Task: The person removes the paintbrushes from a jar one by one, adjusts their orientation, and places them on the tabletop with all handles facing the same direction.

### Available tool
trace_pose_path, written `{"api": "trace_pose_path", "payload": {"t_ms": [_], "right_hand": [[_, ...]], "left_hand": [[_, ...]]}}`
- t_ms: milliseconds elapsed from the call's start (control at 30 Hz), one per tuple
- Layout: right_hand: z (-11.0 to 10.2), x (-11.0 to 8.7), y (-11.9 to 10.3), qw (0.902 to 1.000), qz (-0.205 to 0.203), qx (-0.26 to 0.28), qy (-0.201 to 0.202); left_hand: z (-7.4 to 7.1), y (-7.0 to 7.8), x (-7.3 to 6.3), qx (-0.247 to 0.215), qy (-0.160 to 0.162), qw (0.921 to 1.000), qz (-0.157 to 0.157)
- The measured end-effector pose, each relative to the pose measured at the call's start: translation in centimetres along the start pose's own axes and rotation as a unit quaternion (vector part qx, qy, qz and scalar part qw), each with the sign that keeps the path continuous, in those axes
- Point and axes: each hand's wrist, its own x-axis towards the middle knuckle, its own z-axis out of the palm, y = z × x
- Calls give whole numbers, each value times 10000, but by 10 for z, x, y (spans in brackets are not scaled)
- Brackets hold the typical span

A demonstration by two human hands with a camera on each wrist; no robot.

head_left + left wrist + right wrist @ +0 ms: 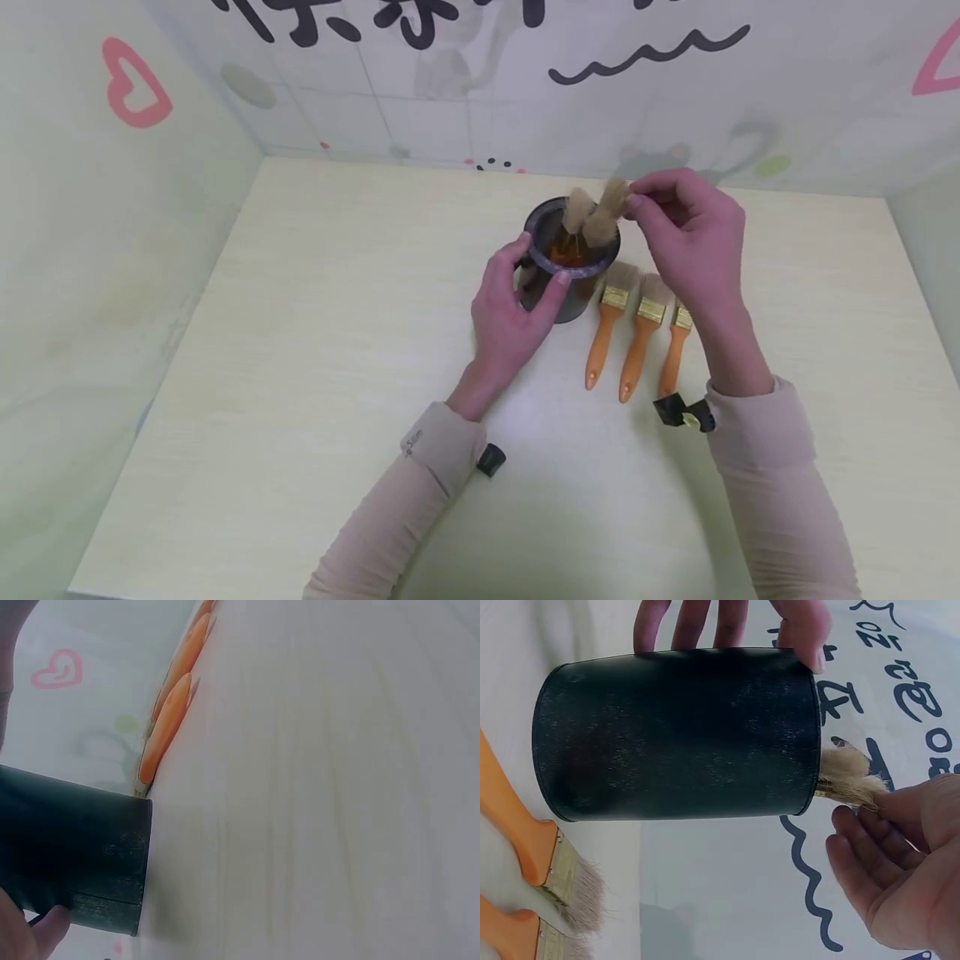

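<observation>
My left hand (510, 308) grips a dark cylindrical cup (573, 302) from its left side, thumb and a fingertip at the rim. In the right wrist view, the fingers of that hand lie along the wall of the cup (675, 735). Paintbrushes stand in it bristles up, with pale bristles (577, 210) rising past the rim and orange showing inside. Above the rim, my right hand (693, 233) pinches the bristle tips of one paintbrush (616, 197) between thumb and finger. The handles are mostly hidden inside the cup.
Three paintbrushes with orange handles lie side by side right of the cup: a left one (602, 342), a middle one (636, 350) and a right one (675, 354), partly behind the right hand. The pale table (300, 375) meets a printed wall (420, 108) behind the cup.
</observation>
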Motion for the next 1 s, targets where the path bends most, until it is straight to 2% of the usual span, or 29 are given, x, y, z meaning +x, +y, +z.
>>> {"api": "trace_pose_path", "payload": {"t_ms": [200, 567, 767, 833, 1000], "right_hand": [[-2, 5, -6, 9977, -87, 581, 347], [-11, 5, -21, 9954, -21, 729, 629], [-16, 8, -28, 9914, 50, 760, 1064], [-18, 10, -28, 9902, -56, 737, 1186], [-23, 13, -29, 9885, -684, 459, 1267]], "left_hand": [[-2, 1, 3, 46, -11, 10000, 53], [-2, 3, 0, -61, -32, 10000, -69], [-2, 3, 0, -134, -85, 9998, -79], [-3, 3, 1, -123, -82, 9999, -54], [-3, 3, 2, -131, -92, 9999, -16]]}}
